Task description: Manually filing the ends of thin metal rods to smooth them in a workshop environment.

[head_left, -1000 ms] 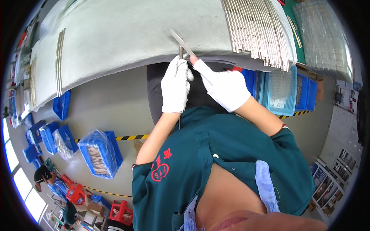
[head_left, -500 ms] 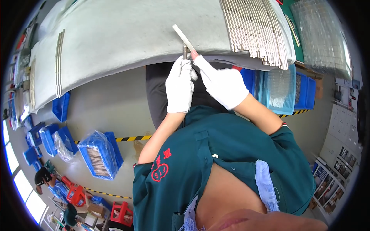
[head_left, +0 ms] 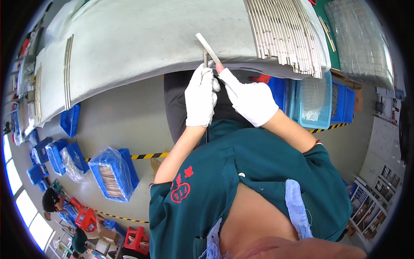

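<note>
While near bins (head_left: 348,105), hands (head_left: 200,97) by pale tabletop (head_left: 142,43)

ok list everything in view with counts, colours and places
covered table: 1, pale grey, top
flat strip: 1, whitish, in right hand
held rod: 1, silver, in left hand
rod row: many, silver, table's right
left rods: several, silver, table's left
plastic stack: 1, clear, upper right
basket: 1, light blue, right, below table
crates: several, blue, floor
stools: at least 2, red, lower left
floor tape: several, black-yellow, floor
other people: at least 2, dark clothes, lower left
left hand: 1, white-gloved, centre
right hand: 1, white-gloved, centre
</note>
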Action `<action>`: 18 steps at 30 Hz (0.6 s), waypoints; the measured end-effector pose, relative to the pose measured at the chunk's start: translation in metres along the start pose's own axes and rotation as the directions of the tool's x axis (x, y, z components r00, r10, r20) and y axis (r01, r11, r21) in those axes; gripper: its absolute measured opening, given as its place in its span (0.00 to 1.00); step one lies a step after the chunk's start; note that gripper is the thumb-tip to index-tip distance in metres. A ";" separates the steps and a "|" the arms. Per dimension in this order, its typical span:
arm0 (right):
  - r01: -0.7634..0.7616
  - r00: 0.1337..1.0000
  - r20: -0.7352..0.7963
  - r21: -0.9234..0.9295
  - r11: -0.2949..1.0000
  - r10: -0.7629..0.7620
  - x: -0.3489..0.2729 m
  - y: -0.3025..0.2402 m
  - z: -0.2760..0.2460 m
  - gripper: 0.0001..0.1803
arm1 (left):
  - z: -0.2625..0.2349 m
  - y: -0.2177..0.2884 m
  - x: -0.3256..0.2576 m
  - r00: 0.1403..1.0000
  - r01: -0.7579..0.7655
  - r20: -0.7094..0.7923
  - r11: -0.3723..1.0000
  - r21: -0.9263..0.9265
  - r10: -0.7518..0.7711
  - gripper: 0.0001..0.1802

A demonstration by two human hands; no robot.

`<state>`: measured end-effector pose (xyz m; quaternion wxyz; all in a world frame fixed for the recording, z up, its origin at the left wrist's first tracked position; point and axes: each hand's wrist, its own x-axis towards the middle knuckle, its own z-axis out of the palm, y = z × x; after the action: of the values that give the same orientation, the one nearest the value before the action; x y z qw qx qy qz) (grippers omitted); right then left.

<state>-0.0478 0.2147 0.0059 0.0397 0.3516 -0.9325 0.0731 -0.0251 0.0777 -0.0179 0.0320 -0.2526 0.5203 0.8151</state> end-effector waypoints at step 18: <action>-0.542 0.830 0.526 0.839 0.042 0.186 0.008 0.020 -0.067 0.16 | -0.010 0.072 -0.027 0.704 -0.708 0.676 0.132 0.694 0.217 0.12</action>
<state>-0.0655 0.2360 0.0707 -0.3457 0.0452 -0.7094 0.6126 -0.0205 0.0421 0.0506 0.0181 0.1767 0.9188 0.3526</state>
